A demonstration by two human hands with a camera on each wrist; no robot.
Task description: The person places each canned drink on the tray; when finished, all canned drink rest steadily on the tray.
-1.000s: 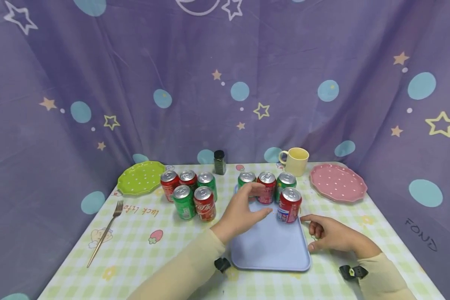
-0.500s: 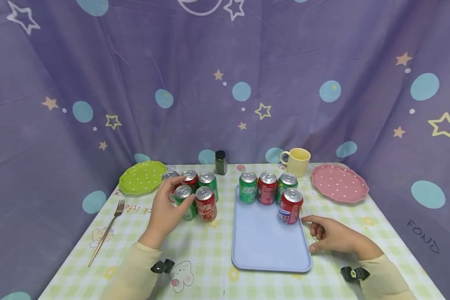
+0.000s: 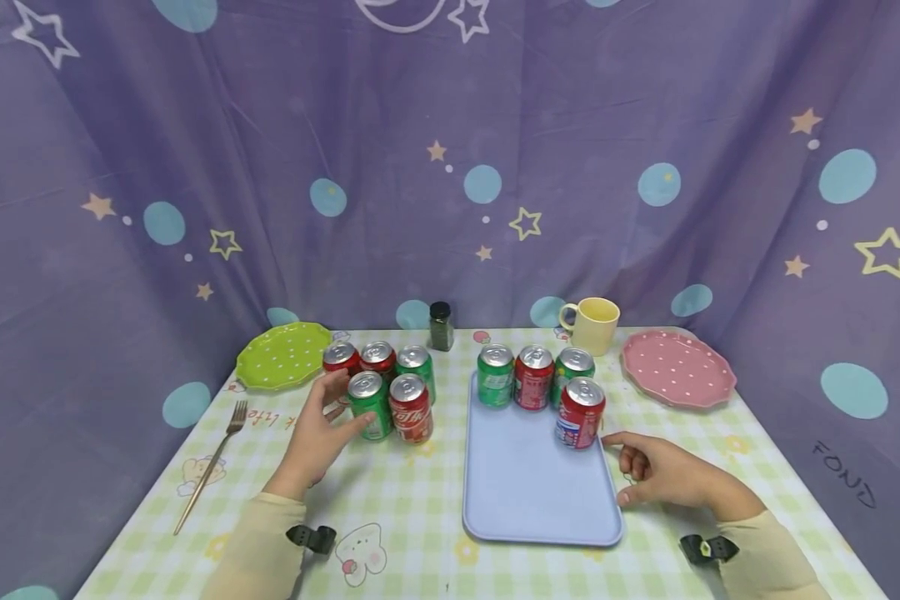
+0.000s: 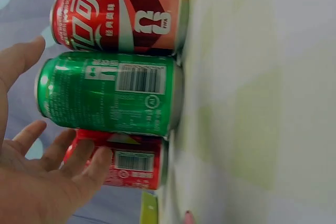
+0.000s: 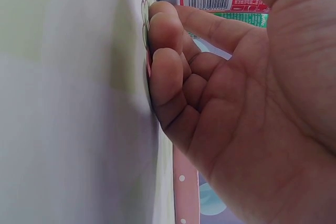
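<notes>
My left hand point(image 3: 311, 442) is spread around a green soda can point(image 3: 372, 407), thumb in front and fingers at its left side. In the left wrist view, gaps show between the fingers and the green can. A red cola can point(image 3: 411, 410) stands to its right, another red can point(image 3: 341, 357) behind the fingers. Farther back are a third red can point(image 3: 379, 358) and a green can point(image 3: 417, 367). My right hand point(image 3: 667, 471) rests at the right edge of a blue tray point(image 3: 540, 492); index finger and thumb touch the rim, other fingers curled loosely. Several upright cans point(image 3: 534, 382) stand on the tray's far part.
A fork point(image 3: 210, 471) lies at left, before a green dotted plate point(image 3: 283, 357). At the back stand a spice jar point(image 3: 441, 329) and a yellow mug point(image 3: 595, 323). A pink dotted plate point(image 3: 677, 367) is at the right. A purple curtain point(image 3: 390, 108) rises behind the table.
My left hand has moved left from over the tray to the left group of cans, then lowered beside the green can. My right hand and the tray have stayed in place.
</notes>
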